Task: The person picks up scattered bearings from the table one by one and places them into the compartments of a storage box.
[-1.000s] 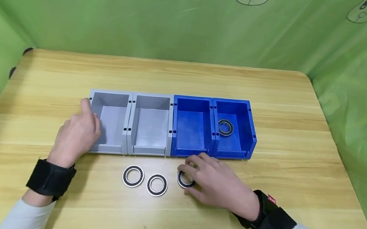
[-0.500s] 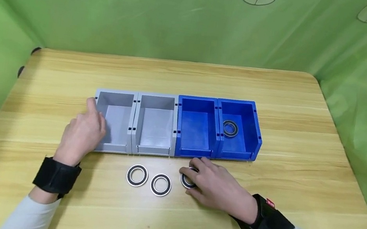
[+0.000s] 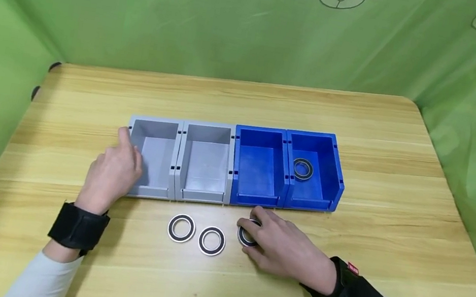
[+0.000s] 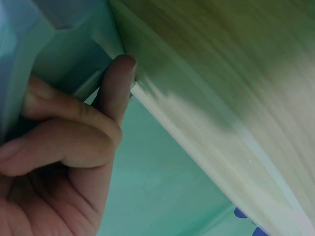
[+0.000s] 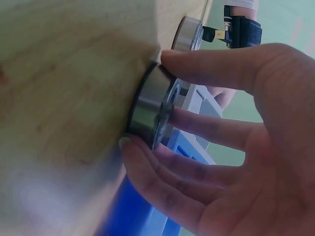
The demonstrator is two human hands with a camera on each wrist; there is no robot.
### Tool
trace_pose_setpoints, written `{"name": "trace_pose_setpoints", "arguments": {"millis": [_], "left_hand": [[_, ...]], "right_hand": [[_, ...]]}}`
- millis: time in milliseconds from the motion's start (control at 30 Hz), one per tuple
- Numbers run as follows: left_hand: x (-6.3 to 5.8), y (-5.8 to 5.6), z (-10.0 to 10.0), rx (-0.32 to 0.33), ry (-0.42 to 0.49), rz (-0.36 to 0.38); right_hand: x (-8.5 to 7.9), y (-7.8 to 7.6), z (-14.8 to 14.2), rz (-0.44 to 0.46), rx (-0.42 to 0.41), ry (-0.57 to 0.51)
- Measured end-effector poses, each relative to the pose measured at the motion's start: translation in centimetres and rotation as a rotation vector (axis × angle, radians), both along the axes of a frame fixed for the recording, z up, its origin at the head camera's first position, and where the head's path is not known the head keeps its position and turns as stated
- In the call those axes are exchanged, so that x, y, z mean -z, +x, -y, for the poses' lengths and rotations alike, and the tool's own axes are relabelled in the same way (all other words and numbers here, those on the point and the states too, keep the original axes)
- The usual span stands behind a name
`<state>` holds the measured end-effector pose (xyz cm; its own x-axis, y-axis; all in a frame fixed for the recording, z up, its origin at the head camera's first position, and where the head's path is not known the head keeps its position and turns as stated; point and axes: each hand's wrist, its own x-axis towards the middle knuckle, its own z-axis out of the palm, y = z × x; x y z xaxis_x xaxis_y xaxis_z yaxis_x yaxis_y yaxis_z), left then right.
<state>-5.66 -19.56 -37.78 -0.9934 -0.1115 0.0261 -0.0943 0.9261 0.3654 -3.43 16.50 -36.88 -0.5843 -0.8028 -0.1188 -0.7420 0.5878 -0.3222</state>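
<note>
My right hand [image 3: 283, 247] pinches a ball bearing [image 5: 150, 103] by its rim, thumb on one side and fingertips on the other; the bearing is close over the table in front of the blue bins. Two more bearings, the left one [image 3: 171, 226] and the middle one [image 3: 201, 240], lie flat on the table to its left. My left hand [image 3: 111, 173] grips the outer side wall of the leftmost grey bin [image 3: 148, 191], its index finger stretched along the outside. A further bearing [image 3: 310, 171] lies inside the rightmost blue bin [image 3: 313, 203].
A second grey bin [image 3: 203, 196] and another blue bin [image 3: 253, 199] stand between the end ones, all joined in one row. The wooden table [image 3: 207, 293] is bordered by a green curtain [image 3: 245, 36] behind and at the sides.
The head view has shifted slightly, so the bins and bearings appear farther right. My right fingers have settled around the bearing; the left hand stays on the grey bin.
</note>
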Motion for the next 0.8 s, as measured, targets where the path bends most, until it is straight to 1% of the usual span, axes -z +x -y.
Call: {"name": "trace_pose_setpoints", "arguments": {"millis": [333,600,800], "left_hand": [[0.0,0.0,0.0,0.006,0.003,-0.01],[-0.1,0.0,-0.1,-0.004,0.008,0.008],[-0.1,0.0,0.0,-0.004,0.01,0.002]], "right_hand": [[-0.9,0.0,-0.1,-0.028,0.012,-0.028],[-1.7,-0.2,0.0,-0.015,0.039,-0.034],[-2.5,-0.7,-0.1,-0.082,0.032,-0.081]]}}
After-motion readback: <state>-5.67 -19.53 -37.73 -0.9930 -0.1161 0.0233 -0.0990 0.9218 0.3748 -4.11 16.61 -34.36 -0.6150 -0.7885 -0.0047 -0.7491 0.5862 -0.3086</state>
